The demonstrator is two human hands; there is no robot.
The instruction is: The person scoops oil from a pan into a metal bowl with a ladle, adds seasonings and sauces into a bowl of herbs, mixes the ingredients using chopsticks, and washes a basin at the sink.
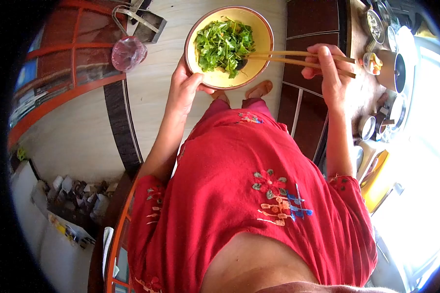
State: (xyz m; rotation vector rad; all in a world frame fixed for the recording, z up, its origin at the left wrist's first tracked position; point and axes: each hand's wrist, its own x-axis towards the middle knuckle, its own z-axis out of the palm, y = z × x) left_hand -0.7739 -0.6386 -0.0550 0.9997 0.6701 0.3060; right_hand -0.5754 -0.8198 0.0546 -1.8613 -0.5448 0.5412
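Note:
My left hand (186, 85) grips the lower left rim of a yellow bowl (251, 22) with a brown edge, thumb over the rim. Chopped leafy green herbs (225, 46) fill the middle of the bowl, with something dark at their lower right side. In my right hand (330, 68) is a pair of wooden chopsticks (290, 57), held between the fingers. Their tips reach over the right rim into the bowl, at the edge of the greens. The bowl is held up in the air above the floor.
To the right runs a counter with a pot (391, 72), a small bowl of orange and yellow pieces (372, 63) and several metal dishes. Dark cabinet fronts (308, 63) stand below it. A red-framed glass cabinet (73, 53) and a hanging pink bag (129, 53) are on the left.

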